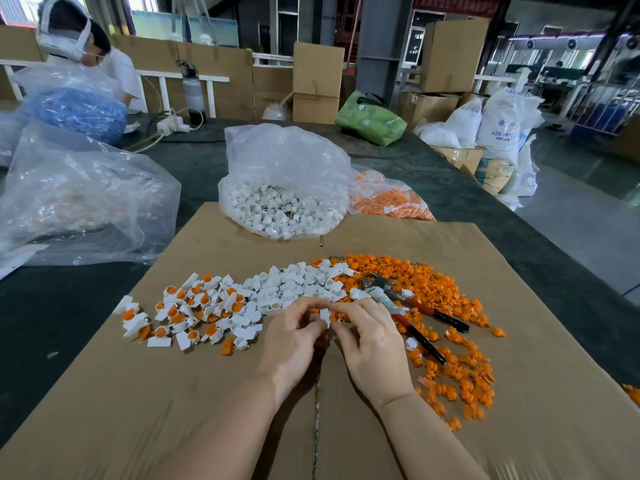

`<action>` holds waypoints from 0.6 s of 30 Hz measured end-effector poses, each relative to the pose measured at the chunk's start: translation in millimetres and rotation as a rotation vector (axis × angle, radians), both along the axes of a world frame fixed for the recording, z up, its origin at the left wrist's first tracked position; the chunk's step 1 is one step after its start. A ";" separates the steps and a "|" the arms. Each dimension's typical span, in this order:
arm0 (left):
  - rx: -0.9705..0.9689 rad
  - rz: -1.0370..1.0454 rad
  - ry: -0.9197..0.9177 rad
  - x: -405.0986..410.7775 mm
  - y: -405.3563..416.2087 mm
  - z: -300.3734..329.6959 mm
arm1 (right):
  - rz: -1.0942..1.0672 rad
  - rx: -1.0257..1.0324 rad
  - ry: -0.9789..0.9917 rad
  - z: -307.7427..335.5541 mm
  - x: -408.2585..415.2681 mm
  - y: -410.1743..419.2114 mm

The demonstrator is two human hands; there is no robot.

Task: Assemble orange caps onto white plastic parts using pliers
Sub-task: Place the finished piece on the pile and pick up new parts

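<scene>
My left hand point(292, 336) and my right hand point(372, 341) meet over the cardboard sheet point(207, 410), and together they pinch one white plastic part point(325, 316) with a bit of orange beside it. The pliers point(408, 304), with red and black handles, lie on the pile of loose orange caps point(450, 341) just right of my right hand; neither hand touches them. A pile of bare white parts point(298, 284) sits beyond my fingers. White parts fitted with orange caps point(187, 313) are spread to the left.
A clear bag of white parts point(280, 202) and a bag of orange caps point(391, 199) stand at the cardboard's far edge. Another clear bag point(76, 199) lies at the left. A person point(86, 46) sits at the far left. Boxes and sacks stand behind the table.
</scene>
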State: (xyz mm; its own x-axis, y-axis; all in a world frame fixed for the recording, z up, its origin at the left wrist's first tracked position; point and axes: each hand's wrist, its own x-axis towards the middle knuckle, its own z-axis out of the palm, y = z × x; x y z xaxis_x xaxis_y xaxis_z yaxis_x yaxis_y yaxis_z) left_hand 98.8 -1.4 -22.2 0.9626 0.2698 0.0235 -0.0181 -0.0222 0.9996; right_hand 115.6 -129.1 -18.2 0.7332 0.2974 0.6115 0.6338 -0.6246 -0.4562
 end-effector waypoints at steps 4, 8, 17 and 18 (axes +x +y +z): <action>0.034 0.005 -0.008 0.6 0.7 -1.1 | -0.006 -0.016 0.010 0.1 0.5 0.1; 0.035 0.013 0.005 0.8 1.1 -1.8 | -0.008 -0.019 0.001 -0.5 1.3 0.2; 0.108 0.059 0.012 5.7 -0.3 -0.6 | -0.029 -0.059 -0.015 1.9 -0.6 0.9; 0.094 0.059 0.016 6.7 -0.4 0.5 | -0.059 -0.076 -0.034 3.0 -1.6 0.9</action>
